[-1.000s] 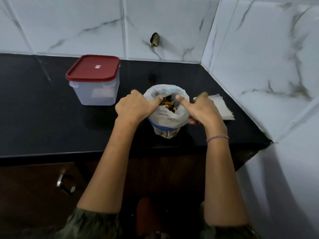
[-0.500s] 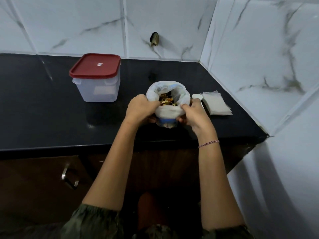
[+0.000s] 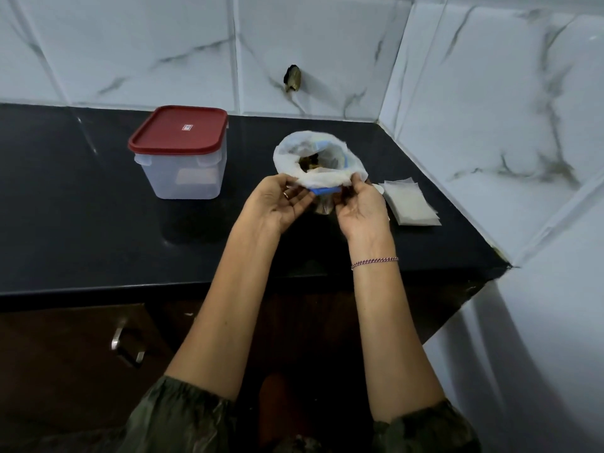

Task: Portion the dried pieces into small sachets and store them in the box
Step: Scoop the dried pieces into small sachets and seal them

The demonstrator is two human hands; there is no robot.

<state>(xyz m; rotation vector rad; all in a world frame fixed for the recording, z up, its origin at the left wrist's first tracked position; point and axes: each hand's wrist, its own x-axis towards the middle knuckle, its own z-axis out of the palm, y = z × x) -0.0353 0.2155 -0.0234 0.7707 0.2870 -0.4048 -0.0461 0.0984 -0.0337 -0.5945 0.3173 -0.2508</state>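
Note:
A clear plastic bag (image 3: 318,152) with a blue zip strip stands on the black counter (image 3: 81,207), its rim folded down and outward. Dark dried pieces (image 3: 310,163) show in its mouth. My left hand (image 3: 281,199) and my right hand (image 3: 361,204) each pinch the folded rim at the bag's near side, palms turned up. A stack of small white sachets (image 3: 410,202) lies just right of my right hand. The clear box (image 3: 181,171) with its red lid (image 3: 178,129) closed stands to the left of the bag.
Marble-look tiled walls meet in a corner at the back right, and the right wall runs along the counter's slanted edge. A small dark fixture (image 3: 293,79) sticks out of the back wall. A small white round object (image 3: 379,188) peeks out behind my right hand. Below the counter is a cabinet handle (image 3: 125,344).
Both hands have rolled the bag's rim further down and turned palm up at its near side. The bag's mouth now gapes wider and sits lower.

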